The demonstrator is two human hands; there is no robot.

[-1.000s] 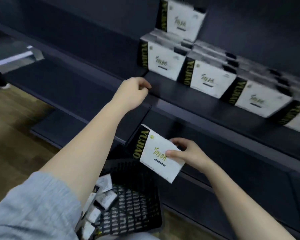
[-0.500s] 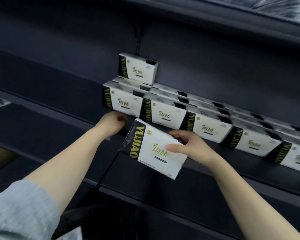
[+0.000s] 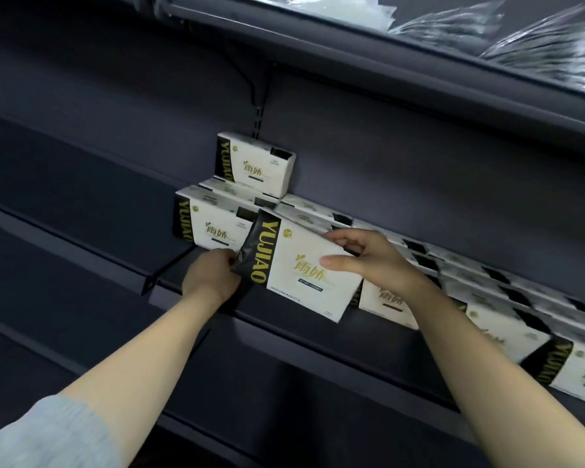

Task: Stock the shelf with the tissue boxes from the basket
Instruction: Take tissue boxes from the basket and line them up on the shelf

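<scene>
Head view: person stands at a dark shelf [image 3: 284, 329], both arms raised to it. Right hand [image 3: 368, 261] holds a tissue box [image 3: 301, 268] by its right end, thumb across the white front face, fingers curled over the top edge. Left hand [image 3: 213, 275] is at the box's black left end, fingers curled against it; whether they clasp the end or only steady it, cannot tell. Box is tilted, in the air just above the shelf's front edge, in front of the stocked boxes [image 3: 213, 224]. One more box [image 3: 257, 163] sits on top at the back, starting a second tier. Basket not in view.

Handling, judged: box looks light, one hand carries most of it. The black end appears creased, so the pack is probably soft-walled and will dent if squeezed hard. Surface looks smooth, perhaps a little slippery. Best hold seems to be across the short ends with two hands, or thumb-and-fingers over the long top edge, pressure kept light.
</scene>
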